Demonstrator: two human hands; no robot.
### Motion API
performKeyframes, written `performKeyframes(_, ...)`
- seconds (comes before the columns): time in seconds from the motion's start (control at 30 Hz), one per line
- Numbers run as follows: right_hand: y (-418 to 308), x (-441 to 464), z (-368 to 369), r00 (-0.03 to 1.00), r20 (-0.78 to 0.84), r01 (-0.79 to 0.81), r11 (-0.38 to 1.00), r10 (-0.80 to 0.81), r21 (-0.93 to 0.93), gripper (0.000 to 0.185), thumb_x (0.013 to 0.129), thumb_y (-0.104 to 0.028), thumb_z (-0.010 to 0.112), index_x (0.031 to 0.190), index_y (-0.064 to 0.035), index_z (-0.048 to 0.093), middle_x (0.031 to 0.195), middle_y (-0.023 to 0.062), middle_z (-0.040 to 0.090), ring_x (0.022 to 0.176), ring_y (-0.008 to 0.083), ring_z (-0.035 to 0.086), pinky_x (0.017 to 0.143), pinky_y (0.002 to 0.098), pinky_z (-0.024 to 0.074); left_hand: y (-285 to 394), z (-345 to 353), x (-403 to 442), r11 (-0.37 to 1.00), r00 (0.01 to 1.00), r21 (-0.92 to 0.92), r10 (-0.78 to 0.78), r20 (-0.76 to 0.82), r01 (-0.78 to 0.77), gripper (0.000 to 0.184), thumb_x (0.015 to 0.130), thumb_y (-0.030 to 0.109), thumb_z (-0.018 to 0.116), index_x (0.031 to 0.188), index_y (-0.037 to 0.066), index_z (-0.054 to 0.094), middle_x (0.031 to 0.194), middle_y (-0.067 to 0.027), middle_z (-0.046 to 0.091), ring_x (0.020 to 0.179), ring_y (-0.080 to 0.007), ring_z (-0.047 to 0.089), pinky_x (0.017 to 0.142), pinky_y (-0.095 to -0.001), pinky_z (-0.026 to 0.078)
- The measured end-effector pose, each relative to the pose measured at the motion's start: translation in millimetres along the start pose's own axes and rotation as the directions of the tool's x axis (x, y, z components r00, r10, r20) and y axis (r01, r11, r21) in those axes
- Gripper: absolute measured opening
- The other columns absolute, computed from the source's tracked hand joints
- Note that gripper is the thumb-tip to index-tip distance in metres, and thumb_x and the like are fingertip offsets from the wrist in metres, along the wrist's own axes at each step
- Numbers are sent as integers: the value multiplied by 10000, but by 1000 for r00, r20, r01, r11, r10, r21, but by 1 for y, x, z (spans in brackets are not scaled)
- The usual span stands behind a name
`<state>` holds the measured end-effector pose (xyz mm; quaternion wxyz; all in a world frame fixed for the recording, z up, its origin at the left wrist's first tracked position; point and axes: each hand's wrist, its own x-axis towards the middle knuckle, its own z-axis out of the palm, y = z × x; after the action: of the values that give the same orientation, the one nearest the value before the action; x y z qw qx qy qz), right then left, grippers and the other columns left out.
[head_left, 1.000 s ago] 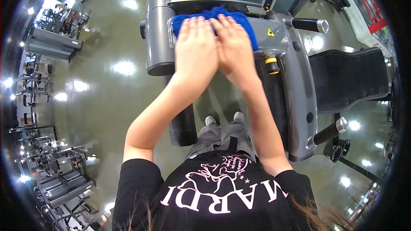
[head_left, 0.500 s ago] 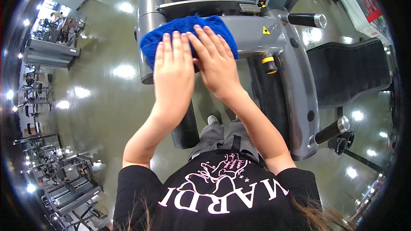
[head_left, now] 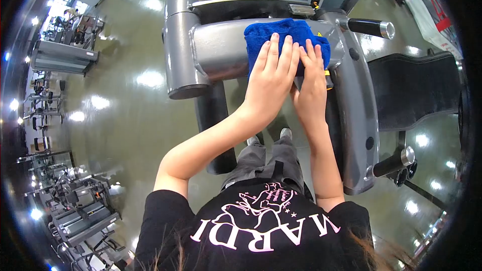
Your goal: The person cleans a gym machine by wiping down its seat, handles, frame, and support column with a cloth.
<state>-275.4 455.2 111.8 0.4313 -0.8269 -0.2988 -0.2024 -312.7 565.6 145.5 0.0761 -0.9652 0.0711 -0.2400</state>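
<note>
A blue cloth (head_left: 258,35) is spread over the right part of the grey crossbar (head_left: 221,45) of a gym machine. My left hand (head_left: 273,78) lies on it, fingers stretched out and pointing away from me. Beside it, my right hand (head_left: 311,83) presses on the cloth's right part, its fingers also extended. The index-finger sides of the two hands nearly touch. Under the cloth and my right hand, a yellow-and-black adjuster knob (head_left: 329,79) and a yellow warning label (head_left: 320,34) are mostly covered.
Black handles with metal ends (head_left: 371,28) jut right from the frame, another handle (head_left: 394,162) lower down. A black padded seat (head_left: 414,90) stands at the right. Black roller pads (head_left: 216,125) hang below the crossbar. More gym machines (head_left: 83,211) line the left side.
Both hands and the blue cloth have slid right along the crossbar, baring its left end. The warning label and knob, in plain sight before, are now mostly covered.
</note>
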Motion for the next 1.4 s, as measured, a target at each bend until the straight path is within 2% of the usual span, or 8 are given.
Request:
performKeyframes(0.17, -8, 14, 0, 987, 133, 89, 996, -87, -6, 625, 661, -23, 654, 1256, -97, 477, 1332, 116, 442, 1270, 315, 356, 1040, 423, 280, -11, -18, -6, 993, 995, 82, -90, 38, 87, 462, 762, 158, 517, 1190, -15, 494, 1252, -136, 496, 1189, -297, 450, 1026, -380, 320)
performKeyframes(0.5, -77, 43, 42, 878, 222, 345, 882, -424, 320, 558, 665, -90, 671, 1205, -108, 528, 1252, 95, 526, 1190, 264, 467, 997, 397, 343, -67, -99, -57, 935, 927, 161, -340, 159, 315, 440, 760, 63, 492, 1185, -49, 490, 1234, -174, 506, 1185, -300, 449, 1019, -391, 324)
performKeyframes(0.7, -119, 44, 49, 833, 337, 319, 879, -439, 355, 552, 750, -96, 606, 1276, -61, 441, 1328, 173, 424, 1255, 318, 374, 1043, 429, 270, -101, -106, -90, 836, 900, -336, -386, 203, 434, 492, 814, 70, 467, 1255, -124, 367, 1310, -294, 370, 1254, -402, 331, 1057, -431, 258)
performKeyframes(0.83, -120, 56, 54, 823, 380, 301, 893, -421, 336, 503, 794, -131, 567, 1274, -47, 440, 1327, 194, 416, 1263, 329, 354, 1054, 423, 251, -118, -100, -87, 746, 897, -499, -374, 236, 442, 503, 848, 98, 422, 1279, -140, 315, 1344, -309, 308, 1289, -418, 260, 1077, -415, 219)
performKeyframes(1.13, -104, 113, 105, 859, 371, 270, 929, -352, 254, 427, 865, -195, 453, 1267, -51, 457, 1326, 227, 398, 1255, 342, 356, 1050, 368, 283, -191, -31, -53, 731, 957, -638, -289, 30, 241, 495, 883, 164, 371, 1280, -129, 325, 1356, -321, 282, 1301, -406, 241, 1088, -395, 193)
performKeyframes(1.17, -103, 116, 107, 858, 376, 271, 930, -350, 248, 434, 873, -218, 443, 1280, -67, 449, 1344, 217, 380, 1268, 331, 341, 1054, 363, 277, -195, -28, -50, 696, 949, -666, -309, 59, 268, 506, 884, 180, 375, 1295, -110, 319, 1370, -301, 279, 1312, -392, 228, 1093, -388, 180)
performKeyframes(1.2, -100, 118, 110, 857, 372, 273, 927, -356, 256, 434, 875, -227, 447, 1285, -84, 448, 1351, 206, 377, 1275, 326, 333, 1057, 361, 272, -198, -24, -50, 687, 942, -667, -330, 67, 288, 481, 899, 151, 399, 1348, -5, 323, 1425, -194, 268, 1340, -278, 231, 1090, -333, 177)
performKeyframes(1.4, -104, 111, 101, 850, 441, 215, 954, -288, 207, 419, 893, -275, 450, 1293, -152, 450, 1370, 171, 369, 1277, 305, 341, 1051, 347, 286, -193, -18, -62, 624, 929, -741, -369, 1, 249, 463, 899, 157, 423, 1337, 23, 360, 1419, -184, 290, 1325, -274, 268, 1079, -325, 199)
